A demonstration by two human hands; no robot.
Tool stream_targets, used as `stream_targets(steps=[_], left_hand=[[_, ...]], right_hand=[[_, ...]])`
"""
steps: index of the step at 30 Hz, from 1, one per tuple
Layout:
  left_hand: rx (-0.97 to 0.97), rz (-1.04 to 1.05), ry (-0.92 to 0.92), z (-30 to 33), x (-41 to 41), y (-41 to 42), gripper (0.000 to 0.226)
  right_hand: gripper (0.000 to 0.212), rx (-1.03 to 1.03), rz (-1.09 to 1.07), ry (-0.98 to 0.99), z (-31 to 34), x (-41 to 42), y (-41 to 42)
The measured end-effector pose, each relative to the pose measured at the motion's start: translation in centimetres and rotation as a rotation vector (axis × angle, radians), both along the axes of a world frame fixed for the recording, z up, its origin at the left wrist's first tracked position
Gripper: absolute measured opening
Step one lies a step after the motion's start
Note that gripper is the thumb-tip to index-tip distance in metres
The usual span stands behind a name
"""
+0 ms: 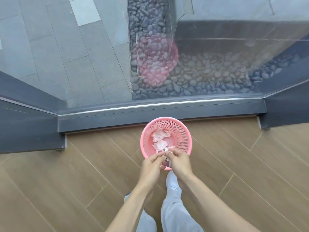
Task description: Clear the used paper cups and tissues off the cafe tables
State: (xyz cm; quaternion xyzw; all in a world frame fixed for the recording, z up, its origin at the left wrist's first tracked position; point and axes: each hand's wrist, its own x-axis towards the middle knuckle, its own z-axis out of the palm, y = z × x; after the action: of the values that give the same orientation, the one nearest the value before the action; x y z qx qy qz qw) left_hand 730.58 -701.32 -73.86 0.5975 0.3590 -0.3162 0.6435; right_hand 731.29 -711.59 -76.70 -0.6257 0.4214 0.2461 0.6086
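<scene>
A pink perforated plastic basket (179, 131) stands on the wooden floor just in front of a dark window sill. Crumpled white tissues (160, 138) lie in its bottom, and a round white shape beside them may be a cup. My left hand (151, 165) and my right hand (179, 162) are held together over the basket's near rim. Both pinch a small scrap of tissue (166, 151) between their fingertips, the right hand from the right and the left hand from the left. The near rim is partly hidden behind my hands.
A dark sill (160, 114) and floor-to-ceiling glass (217, 56) run across behind the basket; the glass reflects the basket in pink. Grey pebbles (209, 76) and paving lie outside. My white shoe (172, 181) stands right behind the basket. Wood-plank floor (66, 181) spreads left and right.
</scene>
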Motion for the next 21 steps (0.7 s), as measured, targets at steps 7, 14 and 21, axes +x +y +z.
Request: stream_targets(steps=[7,14,21], left_hand=[[-0.084,0.159,0.033,-5.1,-0.3,-0.6,0.023],[-0.087,0.203,0.045,-4.4,-0.7,0.5,0.025],[-0.05,0.15,-0.117,3.6,2.3,1.6,0.024]], right_hand=[[0.021,-0.042,-0.009,0.013,-6.8,-0.4,-1.9],[0.028,0.019,-0.135,0.105,-7.1,-1.1,-4.6],[0.022,0.068,-0.205,-0.056,1.8,0.9,-5.6]])
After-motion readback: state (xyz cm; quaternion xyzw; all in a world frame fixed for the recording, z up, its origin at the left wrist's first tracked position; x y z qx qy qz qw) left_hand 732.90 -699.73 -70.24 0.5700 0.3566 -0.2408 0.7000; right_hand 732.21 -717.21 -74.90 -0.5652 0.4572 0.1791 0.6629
